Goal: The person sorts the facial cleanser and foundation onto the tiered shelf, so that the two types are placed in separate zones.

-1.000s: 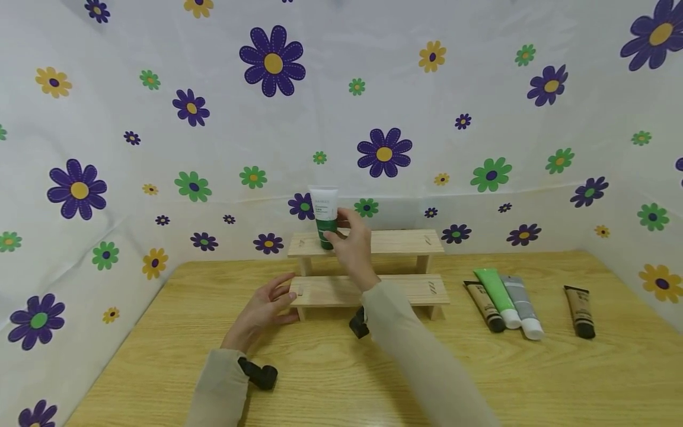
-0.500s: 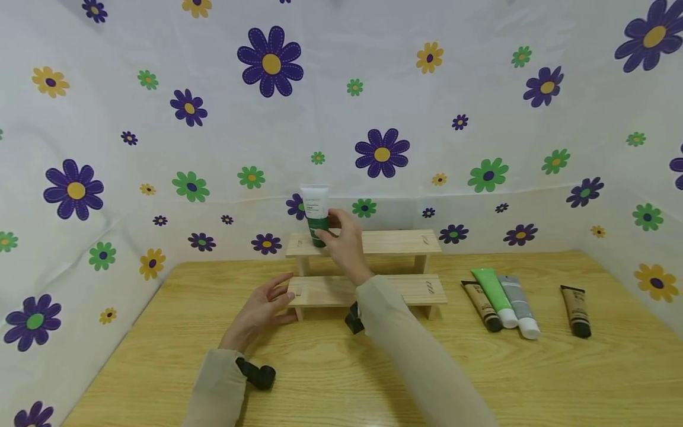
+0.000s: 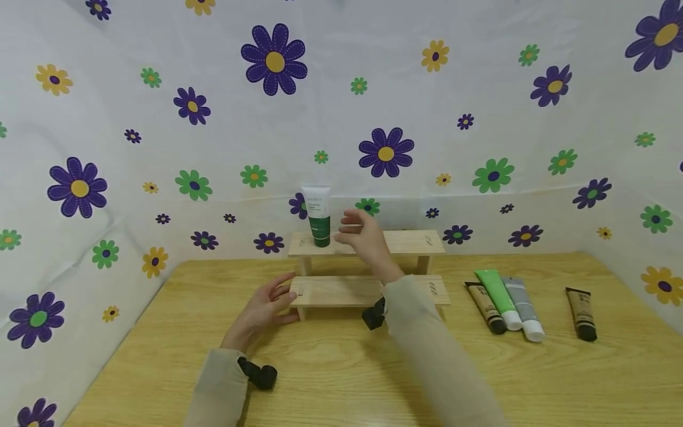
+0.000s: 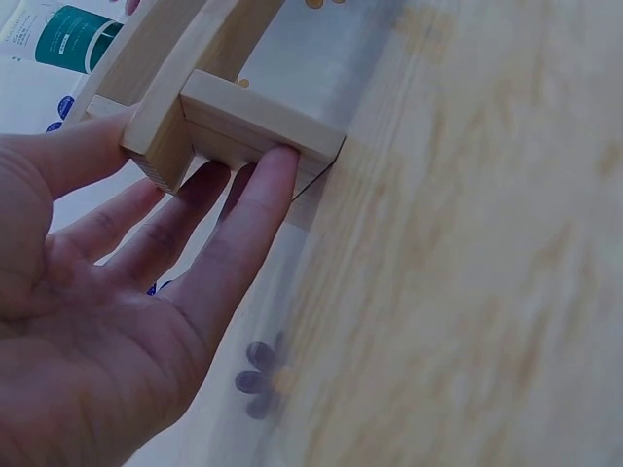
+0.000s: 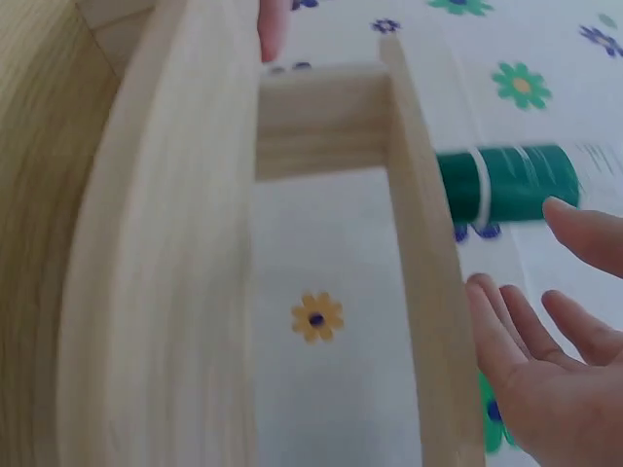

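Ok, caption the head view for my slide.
Left hand gripping lower wooden shelf, open right hand beside upright tube on upper shelf.

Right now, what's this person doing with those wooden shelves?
The left hand grips the left end of the lower shelf. The right hand is open just beside a white-and-green tube, not touching it. That tube stands upright on the upper shelf. Four other tubes lie on the table to the right, three together and one apart.
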`<state>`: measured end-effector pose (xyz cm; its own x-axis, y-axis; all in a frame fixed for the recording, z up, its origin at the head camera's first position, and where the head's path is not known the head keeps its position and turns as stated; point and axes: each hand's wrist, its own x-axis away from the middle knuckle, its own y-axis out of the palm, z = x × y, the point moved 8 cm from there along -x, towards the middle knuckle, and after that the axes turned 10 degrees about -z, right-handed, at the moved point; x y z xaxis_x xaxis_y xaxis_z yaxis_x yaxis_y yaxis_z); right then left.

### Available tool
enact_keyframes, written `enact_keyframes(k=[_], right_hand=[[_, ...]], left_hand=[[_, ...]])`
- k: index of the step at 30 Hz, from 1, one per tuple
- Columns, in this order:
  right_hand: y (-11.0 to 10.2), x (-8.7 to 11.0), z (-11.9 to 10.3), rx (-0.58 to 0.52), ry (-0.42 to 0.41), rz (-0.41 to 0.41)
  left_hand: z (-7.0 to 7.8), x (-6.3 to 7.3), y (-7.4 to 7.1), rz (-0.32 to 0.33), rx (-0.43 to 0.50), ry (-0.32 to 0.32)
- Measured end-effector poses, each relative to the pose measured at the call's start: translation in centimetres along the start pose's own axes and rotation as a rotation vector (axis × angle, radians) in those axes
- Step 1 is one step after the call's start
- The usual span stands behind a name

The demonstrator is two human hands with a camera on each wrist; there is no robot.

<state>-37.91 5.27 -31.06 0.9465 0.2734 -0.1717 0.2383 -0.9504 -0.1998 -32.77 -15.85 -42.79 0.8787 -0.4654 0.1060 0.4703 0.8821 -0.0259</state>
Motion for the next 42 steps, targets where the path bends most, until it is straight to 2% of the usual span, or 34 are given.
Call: enact_keyframes(k=[8,14,21,29,42], right_hand=[[-3.0,1.0,0.1,-0.106,0.088,-0.046],[-5.0,2.0,-0.2,-0.102,0.076,-0.066],[-7.4,2.8,-0.4,-0.117,0.079,-0.038],[-9.9,4.0,-0.5,-0.086,0.085,-0.027],[-13.3,6.0,-0.4,0.042,0.093,-0.013]], left_hand=[[0.0,0.0,-0.2,0.008,-0.001,0.004],[-0.1,-0.2,-0.2,0.011,-0.008,-0.003],[-0.2,-0.1,-0.3,0.022,0.004,-0.017],[-0.1,0.1,-0.2,0.027,0.002,-0.016],[-0.1,0.0,-0.1,0.024,0.008,-0.009]])
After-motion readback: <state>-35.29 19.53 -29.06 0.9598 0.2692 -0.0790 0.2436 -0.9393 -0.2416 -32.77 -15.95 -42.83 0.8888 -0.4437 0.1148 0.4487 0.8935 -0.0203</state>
